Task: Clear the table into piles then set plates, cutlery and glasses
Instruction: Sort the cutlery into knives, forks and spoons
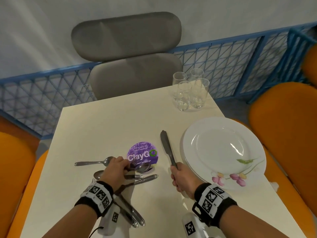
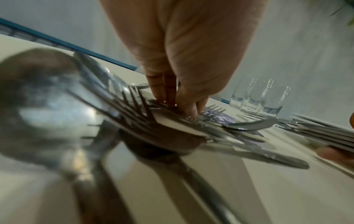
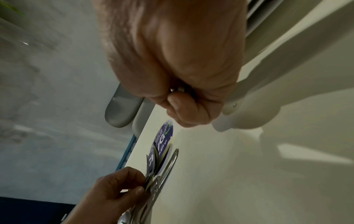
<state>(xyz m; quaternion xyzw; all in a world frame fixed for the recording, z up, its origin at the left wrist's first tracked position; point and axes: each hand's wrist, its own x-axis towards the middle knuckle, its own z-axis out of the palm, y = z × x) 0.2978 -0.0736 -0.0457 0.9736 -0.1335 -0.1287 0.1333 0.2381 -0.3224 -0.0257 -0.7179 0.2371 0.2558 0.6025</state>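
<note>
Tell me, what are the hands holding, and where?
Right hand grips a knife by its handle. Left hand pinches a bundle of cutlery near the middle.

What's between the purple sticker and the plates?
The knife, held by the right hand, with bare table either side; shown in the head view.

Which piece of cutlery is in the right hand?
The knife beside the plates. The right hand grips its handle, blade pointing away, apart from the rest. The other cutlery lies heaped under the left hand.
</note>
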